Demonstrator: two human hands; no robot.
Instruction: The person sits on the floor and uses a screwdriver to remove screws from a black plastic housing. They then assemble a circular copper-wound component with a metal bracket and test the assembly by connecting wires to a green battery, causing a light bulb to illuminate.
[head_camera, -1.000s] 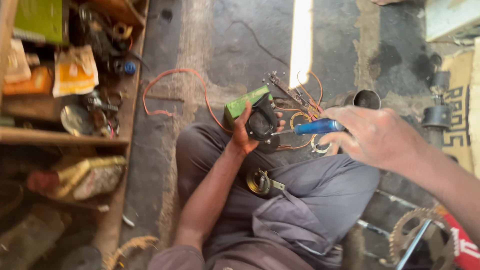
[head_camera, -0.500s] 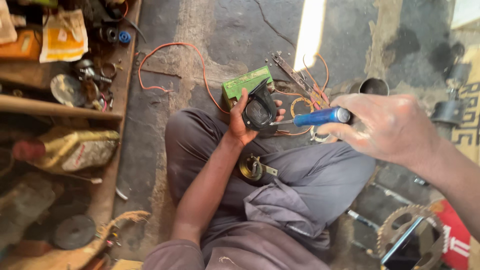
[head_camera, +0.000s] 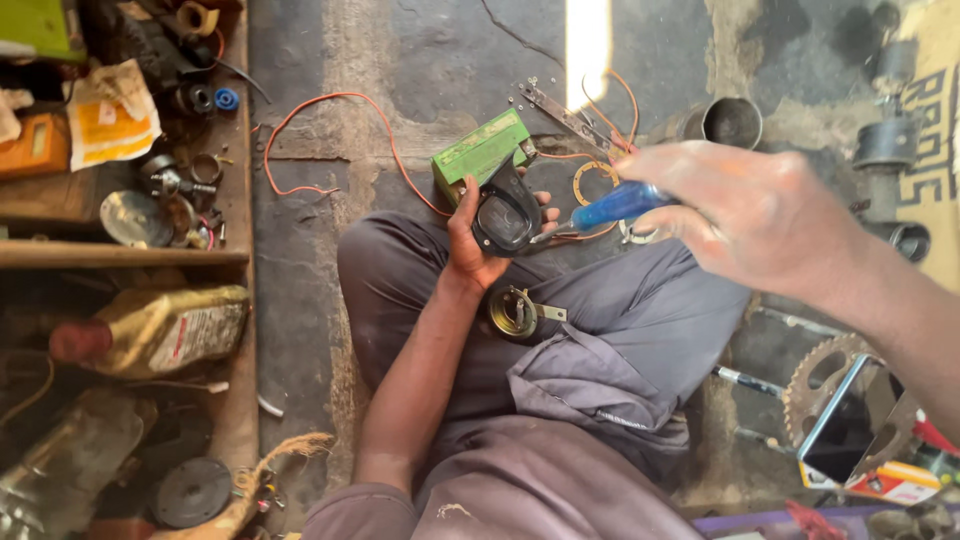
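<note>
Left hand (head_camera: 470, 245) wrapped around a black horn-shaped part (head_camera: 505, 212), held above the knee. Right hand (head_camera: 745, 215) closed on a blue-handled screwdriver (head_camera: 610, 208), tip meeting that part. Just beyond the part, a green battery (head_camera: 480, 150) on the floor.

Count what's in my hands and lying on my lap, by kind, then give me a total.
Black horn-shaped part, in the left hand: 1
Blue-handled screwdriver, in the right hand: 1
Round metal part on the lap: 1
Total: 3

A single head camera looks steeply down, close over the lap.
</note>
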